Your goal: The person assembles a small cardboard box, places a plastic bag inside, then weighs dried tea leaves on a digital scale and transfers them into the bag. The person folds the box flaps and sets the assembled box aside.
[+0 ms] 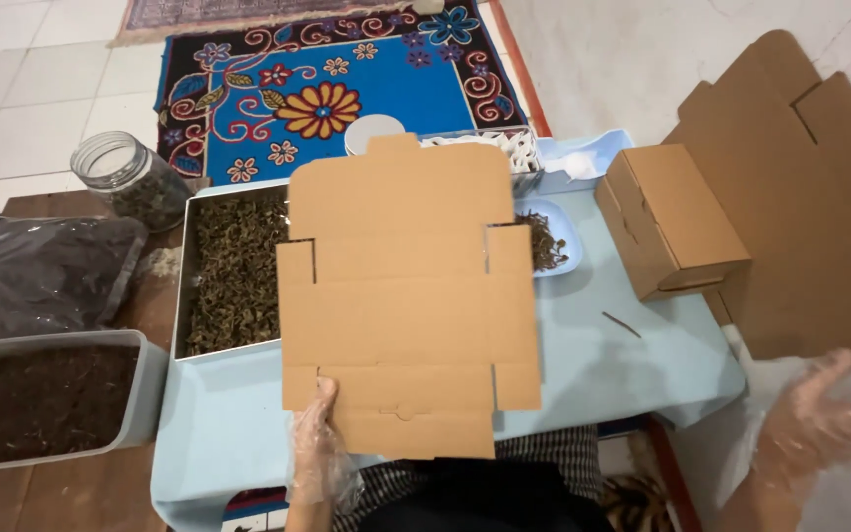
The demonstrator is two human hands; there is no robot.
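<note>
while the left hand [315, 433], in a clear plastic glove, pinches the near-left edge of the flat cardboard blank [406, 296], the blank lies over the light blue table cover [632, 365], partly covering the metal tray of dried leaves [233, 271]. right hand [824, 419] is spread, gloved, holding nothing, near the stack of flat cardboard [810, 207].

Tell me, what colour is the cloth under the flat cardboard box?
The cloth is pale blue, seen in the head view.

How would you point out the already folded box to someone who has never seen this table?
Start at the light blue table cover. Right of the flat box blank that the left hand holds, find the folded cardboard box beside the stack of flat cardboard sheets. It is the only closed, three-dimensional carton; the others lie flat.
</note>
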